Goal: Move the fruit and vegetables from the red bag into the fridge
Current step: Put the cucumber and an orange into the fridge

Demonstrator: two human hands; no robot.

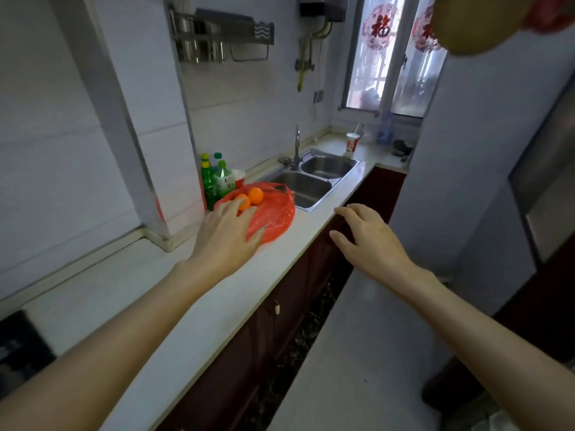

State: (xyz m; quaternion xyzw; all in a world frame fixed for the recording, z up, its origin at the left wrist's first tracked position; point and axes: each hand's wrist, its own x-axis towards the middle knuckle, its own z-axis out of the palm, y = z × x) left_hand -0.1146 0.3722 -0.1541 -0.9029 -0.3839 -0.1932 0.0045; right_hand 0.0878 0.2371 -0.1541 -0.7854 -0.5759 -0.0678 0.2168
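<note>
A red plastic bag [275, 213] lies open on the white countertop [217, 300], just left of the sink. Two oranges [255, 195] show in its mouth. My left hand [228, 233] rests over the bag's near left side, fingers spread, fingertips touching the nearer orange [244, 203]. My right hand [368, 236] hovers open beyond the counter's front edge, holding nothing. The fridge [466, 169] stands at the right as a tall pale grey side panel; its door is not visible.
A double steel sink [311, 181] with a tap lies behind the bag. Green bottles [217, 181] and a red cup stand at the wall. A paper cup [352, 144] sits near the window. Dark red cabinets run under the counter.
</note>
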